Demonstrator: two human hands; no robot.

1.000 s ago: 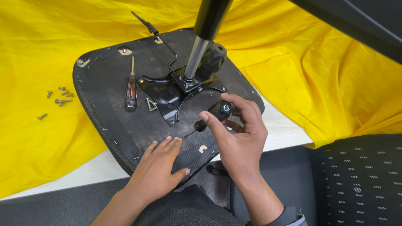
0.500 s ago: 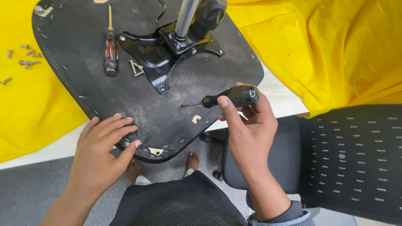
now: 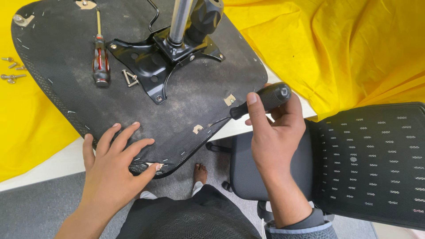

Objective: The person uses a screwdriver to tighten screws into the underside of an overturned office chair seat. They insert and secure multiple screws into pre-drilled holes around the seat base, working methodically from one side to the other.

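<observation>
The right hand (image 3: 276, 132) has its grip clamped around the black handle of a screwdriver (image 3: 261, 101), whose long axis runs down and left from the grip, tip at a small metal clip (image 3: 198, 129) near the seat base (image 3: 66, 102) edge. The left hand (image 3: 116, 164) lies flat, fingers spread, gripping nothing, on that edge left of the grip. Judging by loose screws (image 3: 11, 71) far left on the yellow cloth (image 3: 354, 53) and a spare screwdriver (image 3: 100, 62) lying idle, the work seems partly done, with the black bracket (image 3: 150, 62) mounted.

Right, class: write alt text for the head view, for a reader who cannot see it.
The right hand holds a black screwdriver, tip at a bracket near the edge of an upturned seat base. The left hand presses the seat's near edge.
</observation>
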